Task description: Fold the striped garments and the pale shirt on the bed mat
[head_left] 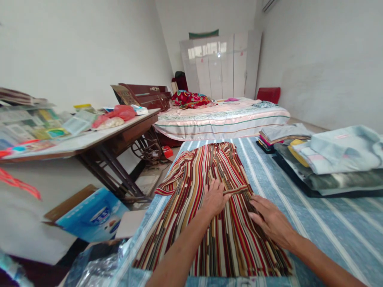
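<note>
A striped short-sleeved top (pixel 185 211) in red, tan, white and black lies spread on a blue striped sheet (pixel 287 191), its collar end away from me. One sleeve sticks out to the left, while the right sleeve (pixel 230 169) lies folded in over the body. My left hand (pixel 214 197) rests flat on the middle of the top, beside the cuff of the folded sleeve, fingers stretched out. At the top's right edge, my right hand (pixel 271 217) touches the fabric with its fingers extended and thumb apart.
Piles of folded clothes (pixel 338 159) stand on the right of the sheet. To the left is a sewing-machine table (pixel 89 139) covered with boxes and bags, with a blue carton (pixel 92 215) below it. Behind are another bed (pixel 209 123) and a white wardrobe (pixel 221 67).
</note>
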`<action>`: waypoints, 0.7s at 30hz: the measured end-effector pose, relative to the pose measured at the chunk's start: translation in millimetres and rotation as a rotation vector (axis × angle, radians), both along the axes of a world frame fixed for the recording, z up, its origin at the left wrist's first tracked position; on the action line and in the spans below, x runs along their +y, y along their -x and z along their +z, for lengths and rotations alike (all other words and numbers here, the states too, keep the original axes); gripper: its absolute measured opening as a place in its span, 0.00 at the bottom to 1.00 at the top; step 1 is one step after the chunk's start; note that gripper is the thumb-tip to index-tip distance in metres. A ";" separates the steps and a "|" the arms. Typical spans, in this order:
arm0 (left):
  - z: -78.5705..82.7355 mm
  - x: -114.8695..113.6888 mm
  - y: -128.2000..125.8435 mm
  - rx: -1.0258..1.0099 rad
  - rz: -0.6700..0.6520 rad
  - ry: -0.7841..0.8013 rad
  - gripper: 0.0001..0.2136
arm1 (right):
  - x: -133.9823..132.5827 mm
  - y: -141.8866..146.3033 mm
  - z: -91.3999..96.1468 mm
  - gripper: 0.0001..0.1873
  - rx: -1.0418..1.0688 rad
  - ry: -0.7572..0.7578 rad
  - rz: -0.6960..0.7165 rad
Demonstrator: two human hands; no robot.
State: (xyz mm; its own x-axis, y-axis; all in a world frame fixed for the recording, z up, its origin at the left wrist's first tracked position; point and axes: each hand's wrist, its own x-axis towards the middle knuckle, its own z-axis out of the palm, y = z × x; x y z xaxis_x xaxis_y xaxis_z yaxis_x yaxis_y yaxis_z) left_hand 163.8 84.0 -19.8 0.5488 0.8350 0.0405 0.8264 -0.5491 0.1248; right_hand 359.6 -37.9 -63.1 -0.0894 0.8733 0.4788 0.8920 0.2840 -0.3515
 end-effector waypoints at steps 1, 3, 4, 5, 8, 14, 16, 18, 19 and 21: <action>2.4 -7.3 -2.1 -0.004 -0.018 0.003 0.25 | -8.3 -4.4 -3.1 0.20 -0.004 -0.007 -0.019; 4.4 -22.9 -6.8 -0.012 -0.065 0.020 0.25 | -24.4 -11.7 -9.3 0.19 -0.019 -0.013 -0.049; 4.0 -30.8 -8.9 -0.016 -0.092 0.029 0.26 | -32.1 -14.4 -12.2 0.19 -0.025 -0.017 -0.062; 2.6 -38.3 -10.5 -0.018 -0.122 0.035 0.26 | -39.4 -16.6 -14.8 0.19 -0.030 -0.025 -0.075; -5.4 -55.4 -11.6 0.002 -0.190 0.076 0.28 | -58.9 -20.4 -19.7 0.19 -0.040 -0.062 -0.103; -10.4 -67.2 -5.3 0.001 -0.186 0.148 0.26 | -87.0 -17.8 -16.9 0.17 -0.054 -0.090 -0.094; -3.7 -73.2 -3.4 -0.056 -0.171 0.116 0.23 | -92.8 -13.7 -13.6 0.17 -0.058 -0.101 -0.074; 4.7 -82.3 -0.8 -0.108 -0.106 0.082 0.17 | -97.0 -8.7 -10.5 0.16 -0.058 -0.114 -0.051; 8.4 -87.6 0.8 -0.128 -0.045 0.084 0.14 | -98.5 -6.1 -9.3 0.16 -0.059 -0.118 -0.040; 13.0 -98.1 3.9 -0.158 0.095 0.154 0.11 | -100.4 -1.7 -8.3 0.15 -0.060 -0.119 -0.021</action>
